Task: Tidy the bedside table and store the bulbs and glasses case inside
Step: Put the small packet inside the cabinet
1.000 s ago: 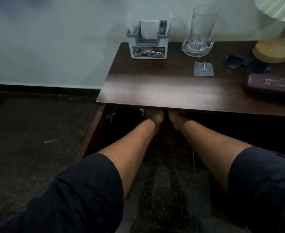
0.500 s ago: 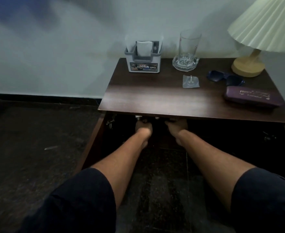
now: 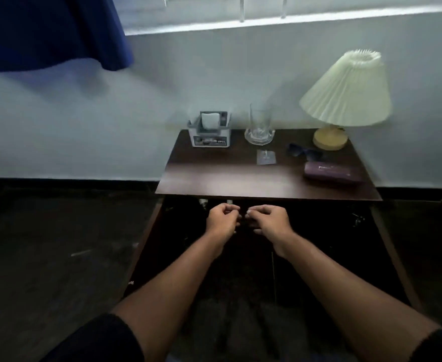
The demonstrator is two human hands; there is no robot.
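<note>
The dark wooden bedside table (image 3: 227, 178) stands against the wall with both lower doors swung open. A purple glasses case (image 3: 332, 173) lies on its top at the right. Two small pale shapes (image 3: 203, 203), perhaps bulbs, peek out just under the front edge; the dark inside hides the rest. My left hand (image 3: 222, 219) and my right hand (image 3: 269, 220) hover side by side in front of the open compartment, below the top's edge. Their fingers are curled in, and I see nothing held in either.
On the top stand a grey-and-white organiser box (image 3: 209, 131), a glass mug on a glass dish (image 3: 259, 126), a clear plastic piece (image 3: 266, 156), dark sunglasses (image 3: 304, 151) and a pleated lamp (image 3: 345, 92). The open doors (image 3: 146, 246) flank my arms. A blue curtain (image 3: 50, 30) hangs at upper left.
Both hands have drawn back out from under the table top into full view. My head has pulled back and up, so the lamp, window sill and curtain now show.
</note>
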